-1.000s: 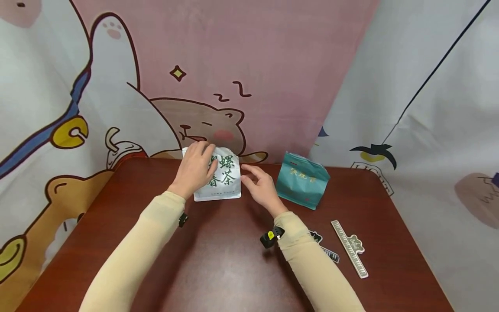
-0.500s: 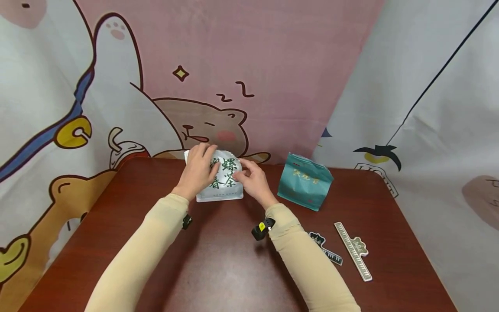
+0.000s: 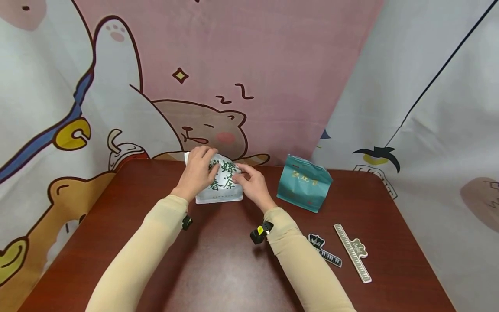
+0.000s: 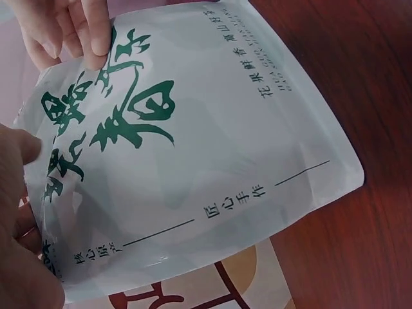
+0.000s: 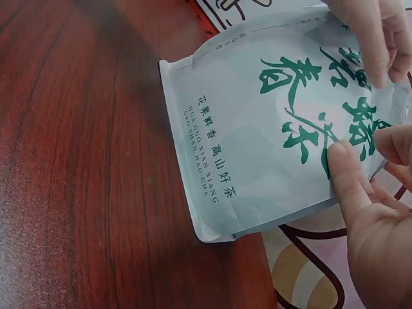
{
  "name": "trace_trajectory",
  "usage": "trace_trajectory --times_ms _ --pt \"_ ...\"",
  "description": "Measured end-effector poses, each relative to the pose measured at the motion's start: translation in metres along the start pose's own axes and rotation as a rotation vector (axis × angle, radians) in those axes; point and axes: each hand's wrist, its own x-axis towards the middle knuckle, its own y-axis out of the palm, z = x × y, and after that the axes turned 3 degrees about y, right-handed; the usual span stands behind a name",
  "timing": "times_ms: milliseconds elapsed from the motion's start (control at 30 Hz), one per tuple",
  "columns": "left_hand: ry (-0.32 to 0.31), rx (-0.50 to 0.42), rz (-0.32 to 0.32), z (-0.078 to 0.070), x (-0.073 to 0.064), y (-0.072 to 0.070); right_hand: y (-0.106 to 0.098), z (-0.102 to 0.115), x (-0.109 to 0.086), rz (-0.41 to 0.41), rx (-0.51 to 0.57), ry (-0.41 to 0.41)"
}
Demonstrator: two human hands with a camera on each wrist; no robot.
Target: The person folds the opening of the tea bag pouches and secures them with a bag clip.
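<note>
A white tea bag (image 3: 224, 196) with large green characters stands near the table's far edge, its upper part bent. My left hand (image 3: 196, 172) grips its upper left, thumb across the front. At the right side, my right hand (image 3: 254, 185) pinches the bag's edge, with the thumb on the printed face. In the right wrist view, the right thumb (image 5: 346, 170) presses beside the characters and other fingers go behind the bag. The left wrist view shows both hands along the bag's top end; the fingertips behind it are partly hidden.
A teal bag (image 3: 304, 184) with gold characters stands to the right. Nearer on the right lie a black keyboard-patterned clip (image 3: 329, 256), partly covered by my right sleeve, and a beige one (image 3: 354, 255). A cartoon-printed cloth (image 3: 273, 86) hangs behind the brown table (image 3: 226, 268).
My right hand has moved left onto the bag's right edge and now pinches it. The bag's upper right has bent downward. The left hand keeps its grip.
</note>
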Motion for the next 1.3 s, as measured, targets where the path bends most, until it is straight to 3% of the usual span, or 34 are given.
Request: trace_trajectory --times_ms 133,400,533,867,1067,1300 --pt "-0.003 -0.030 -0.024 -0.002 0.001 -0.002 0.001 0.000 -0.002 -0.012 0.005 -0.006" --pt "-0.021 -0.074 -0.049 -0.006 0.001 -0.003 0.006 -0.001 -0.002 -0.017 0.153 0.024" --pt "-0.012 -0.111 -0.039 -0.006 0.002 -0.004 0.008 0.000 -0.001 -0.041 0.148 0.035" --pt "-0.032 -0.111 0.064 -0.008 0.004 -0.015 0.010 0.001 -0.001 -0.090 0.024 0.041" --pt "0.013 -0.068 0.055 -0.011 0.006 -0.015 0.012 0.002 -0.001 -0.153 -0.114 -0.006" --pt "0.010 -0.004 0.057 -0.013 0.005 -0.014 0.015 0.004 0.000 -0.179 -0.175 -0.019"
